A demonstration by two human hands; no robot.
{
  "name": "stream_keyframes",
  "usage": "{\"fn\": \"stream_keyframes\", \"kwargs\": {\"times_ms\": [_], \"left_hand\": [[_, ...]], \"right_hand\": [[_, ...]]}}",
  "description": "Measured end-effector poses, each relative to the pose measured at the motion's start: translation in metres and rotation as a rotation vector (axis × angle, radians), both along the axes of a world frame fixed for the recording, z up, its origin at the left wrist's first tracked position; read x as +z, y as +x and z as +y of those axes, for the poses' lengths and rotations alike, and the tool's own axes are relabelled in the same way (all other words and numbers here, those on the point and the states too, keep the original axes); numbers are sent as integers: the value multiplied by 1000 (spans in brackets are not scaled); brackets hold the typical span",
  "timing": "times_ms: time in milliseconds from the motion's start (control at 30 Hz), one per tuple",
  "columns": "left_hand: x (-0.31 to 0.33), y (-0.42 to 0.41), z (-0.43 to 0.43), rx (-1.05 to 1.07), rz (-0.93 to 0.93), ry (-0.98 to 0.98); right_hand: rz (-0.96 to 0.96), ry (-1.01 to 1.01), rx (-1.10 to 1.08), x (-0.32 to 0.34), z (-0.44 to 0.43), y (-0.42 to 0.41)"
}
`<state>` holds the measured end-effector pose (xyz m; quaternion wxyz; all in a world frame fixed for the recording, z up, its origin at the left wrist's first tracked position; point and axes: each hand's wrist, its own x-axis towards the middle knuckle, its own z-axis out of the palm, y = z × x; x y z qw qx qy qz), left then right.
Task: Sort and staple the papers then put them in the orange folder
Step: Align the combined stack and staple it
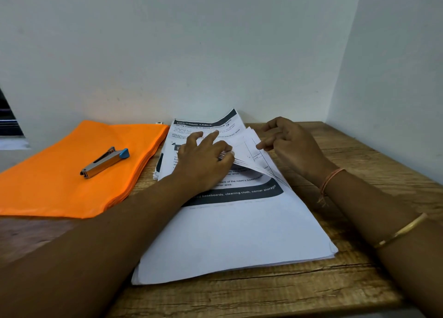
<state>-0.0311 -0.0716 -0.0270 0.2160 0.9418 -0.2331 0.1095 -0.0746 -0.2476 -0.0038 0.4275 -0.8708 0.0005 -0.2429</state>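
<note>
Left hand point(203, 160): gripped lifted sheets point(244, 147), mid-frame.
Right hand point(288, 145): pinched their edge.
Stapler point(105, 161): centre-left on folder point(60, 178), nearer left.

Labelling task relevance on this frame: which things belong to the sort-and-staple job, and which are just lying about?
Job:
- stack of white printed papers
- silver metal stapler with blue end
- flat orange plastic folder
- left hand and right hand, both holding lifted sheets

Not job:
- brown wooden table
- gold bangle
- orange wrist thread
</note>
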Motion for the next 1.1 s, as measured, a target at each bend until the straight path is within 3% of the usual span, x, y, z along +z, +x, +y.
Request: {"fn": "stream_keyframes", "kwargs": {"times_ms": [1100], "left_hand": [[-1,-1,0,-22,5,-12]], "right_hand": [[63,-79,-30,-3,-6,7]]}}
